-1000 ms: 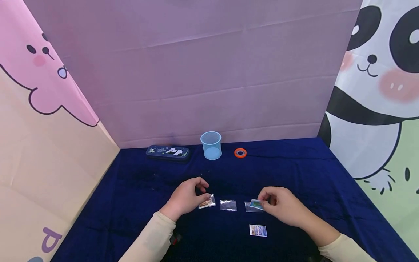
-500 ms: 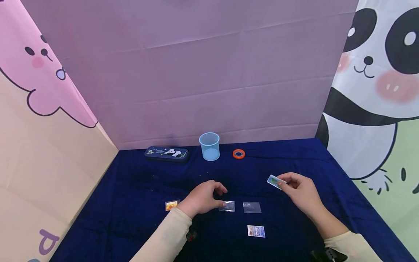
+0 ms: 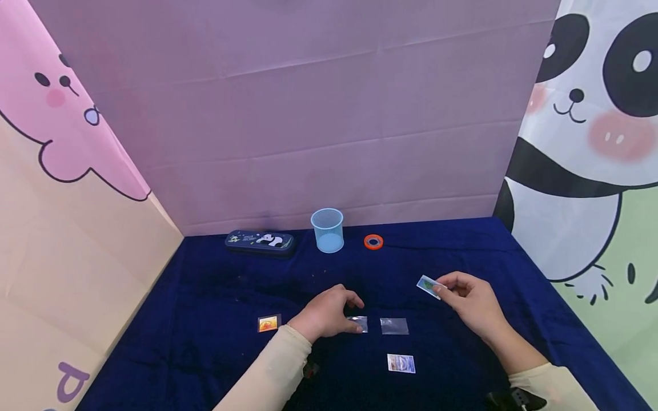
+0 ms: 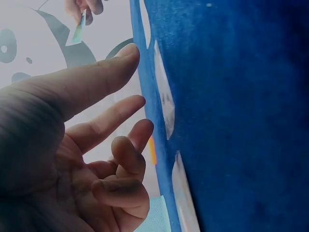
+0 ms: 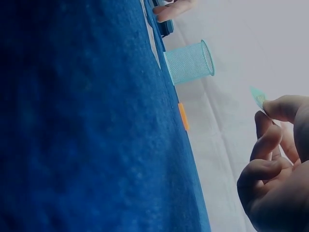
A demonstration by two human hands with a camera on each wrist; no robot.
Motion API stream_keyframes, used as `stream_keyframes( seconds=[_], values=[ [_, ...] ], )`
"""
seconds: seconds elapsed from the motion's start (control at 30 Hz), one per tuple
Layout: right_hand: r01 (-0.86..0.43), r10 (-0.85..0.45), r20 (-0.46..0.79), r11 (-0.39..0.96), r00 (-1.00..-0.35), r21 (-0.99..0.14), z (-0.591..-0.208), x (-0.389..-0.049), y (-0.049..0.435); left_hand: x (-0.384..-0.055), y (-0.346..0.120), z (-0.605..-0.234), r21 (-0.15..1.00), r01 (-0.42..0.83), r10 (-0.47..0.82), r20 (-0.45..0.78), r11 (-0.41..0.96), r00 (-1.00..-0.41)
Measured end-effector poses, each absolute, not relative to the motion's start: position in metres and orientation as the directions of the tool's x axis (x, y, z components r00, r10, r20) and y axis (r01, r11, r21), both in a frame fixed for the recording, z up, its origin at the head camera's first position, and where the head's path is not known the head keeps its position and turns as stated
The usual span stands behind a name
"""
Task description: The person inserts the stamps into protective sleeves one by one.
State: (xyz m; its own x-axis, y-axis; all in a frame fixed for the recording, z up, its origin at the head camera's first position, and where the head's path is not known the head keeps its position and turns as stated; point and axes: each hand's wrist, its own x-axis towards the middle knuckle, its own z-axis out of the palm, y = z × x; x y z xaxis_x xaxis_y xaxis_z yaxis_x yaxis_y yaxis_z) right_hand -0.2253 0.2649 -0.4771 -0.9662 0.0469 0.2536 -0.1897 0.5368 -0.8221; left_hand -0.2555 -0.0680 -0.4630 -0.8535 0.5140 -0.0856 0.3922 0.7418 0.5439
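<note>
A person in cream sleeves works with two bare hands over a dark blue cloth [image 3: 205, 331], where a light blue mesh cup [image 3: 327, 231] stands upright near the far edge. The right hand [image 3: 472, 299], to the right of the cup and nearer the person, pinches a small blue-and-green card [image 3: 428, 287] between thumb and fingers, raised off the cloth and tilted. The left hand [image 3: 327, 314], almost straight in front of the cup, has its thumb stretched out and its fingers loosely bent, with nothing in its grasp. It partly covers a clear sleeve [image 3: 362, 323]; whether thumb and sleeve touch cannot be told. A second clear sleeve [image 3: 394, 326] lies flat, in front of the cup and to its right. Nearer the person than both sleeves, also right of the cup, a pale blue-and-white card [image 3: 401, 363] lies on the cloth. An orange-and-yellow card [image 3: 268, 323] in a clear sleeve lies in front of the cup and to its left, near the left wrist. Just left of the cup is a navy pencil case [image 3: 260, 244] with a panda picture; to its right, an orange ring [image 3: 373, 242] lies flat
</note>
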Motion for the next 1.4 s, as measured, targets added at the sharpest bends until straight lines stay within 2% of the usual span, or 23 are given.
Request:
stream_keyframes(
  seconds=[0.57,1.0,1.4],
  values=[
    [-0.220,0.014,0.265,0.515,-0.964,-0.828,-0.484,-0.223,0.265,-0.255,-0.063,-0.475,0.479,0.432,0.518,-0.057,0.764,-0.853],
    [-0.224,0.003,0.265,0.527,-0.964,-0.820,-0.485,-0.223,0.266,-0.257,-0.065,-0.476,0.599,0.406,0.545,-0.061,0.690,-0.836],
    [-0.222,0.005,0.266,0.535,-0.964,-0.815,-0.482,-0.222,0.264,-0.258,-0.068,-0.472,0.598,0.442,0.556,-0.007,0.668,-0.831]
  ],
)
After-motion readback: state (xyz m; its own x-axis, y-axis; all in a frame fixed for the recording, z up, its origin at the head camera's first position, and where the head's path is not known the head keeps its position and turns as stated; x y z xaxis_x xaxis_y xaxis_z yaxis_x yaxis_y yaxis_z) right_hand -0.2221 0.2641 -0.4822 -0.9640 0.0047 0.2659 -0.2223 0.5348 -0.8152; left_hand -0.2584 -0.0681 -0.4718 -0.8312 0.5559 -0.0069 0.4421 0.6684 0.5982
